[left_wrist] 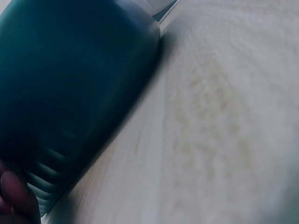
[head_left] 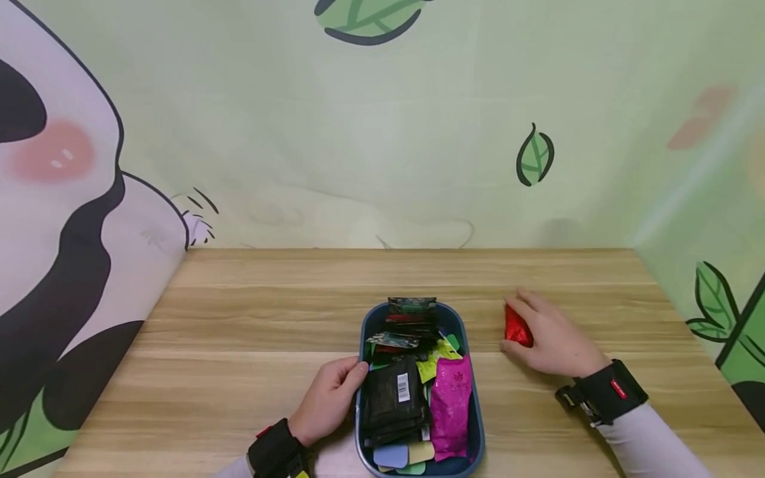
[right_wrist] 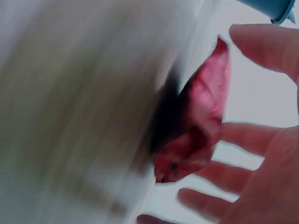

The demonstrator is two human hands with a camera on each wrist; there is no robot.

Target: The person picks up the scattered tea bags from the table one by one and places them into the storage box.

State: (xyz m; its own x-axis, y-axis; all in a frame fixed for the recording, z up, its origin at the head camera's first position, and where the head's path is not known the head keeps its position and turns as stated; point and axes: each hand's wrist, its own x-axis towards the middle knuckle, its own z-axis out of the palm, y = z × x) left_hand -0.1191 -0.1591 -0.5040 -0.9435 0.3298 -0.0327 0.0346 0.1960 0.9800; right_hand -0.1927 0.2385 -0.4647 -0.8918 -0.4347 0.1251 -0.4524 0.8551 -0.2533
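Observation:
A dark blue plastic bin [head_left: 475, 425] stands on the wooden table, filled with small packets. My left hand [head_left: 327, 398] holds its left side, thumb at the rim and fingers against the outer wall. In the left wrist view, fingertips [left_wrist: 18, 196] show beside the bin's ribbed wall [left_wrist: 79, 79]. To the right of the bin, a shiny red packet [head_left: 517, 326] lies by my right hand [head_left: 556, 335]. The right wrist view shows the red packet [right_wrist: 201, 116] with the fingers spread behind it and the thumb [right_wrist: 264, 46] apart from it.
Inside the bin are black packets [head_left: 388, 398] with a barcode label, a pink packet [head_left: 451, 405], a yellow packet [head_left: 439, 358] and dark glossy packets [head_left: 412, 318] towards the back. Coloured flat pieces [head_left: 391, 456] lie near its front. A printed backdrop [head_left: 299, 133] rises behind the table [head_left: 239, 312].

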